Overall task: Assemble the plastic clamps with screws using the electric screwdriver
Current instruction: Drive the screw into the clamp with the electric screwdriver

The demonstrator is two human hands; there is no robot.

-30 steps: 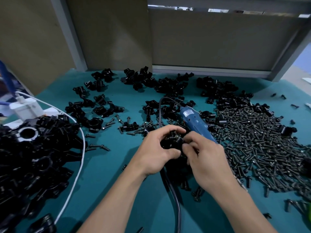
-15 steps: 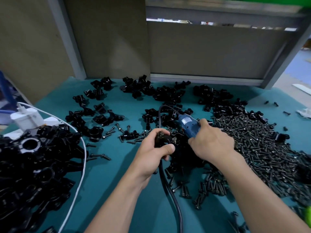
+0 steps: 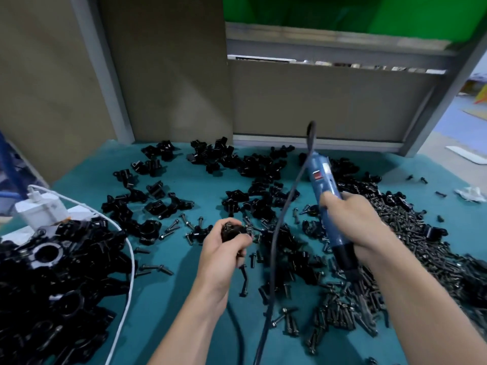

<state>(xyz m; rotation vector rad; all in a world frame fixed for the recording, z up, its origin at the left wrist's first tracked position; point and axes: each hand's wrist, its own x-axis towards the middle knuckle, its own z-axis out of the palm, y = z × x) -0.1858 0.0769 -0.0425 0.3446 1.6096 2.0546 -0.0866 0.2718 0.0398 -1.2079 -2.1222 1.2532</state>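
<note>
One clamp [image 3: 232, 230] tight in left grip [image 3: 224, 256], one screwdriver [image 3: 322, 180] tight in right grip [image 3: 361, 227]

Our left hand [image 3: 224, 251] curls tight round a black clamp [image 3: 232, 230], and our right hand [image 3: 361, 227], a bit higher and off to the side, grips the blue screwdriver [image 3: 320, 177] round its middle.

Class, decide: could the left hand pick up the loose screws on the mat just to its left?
Probably not: the mat up to the screws is bare, but the left hand grips a clamp in its fingers, which would need freeing first.
</note>
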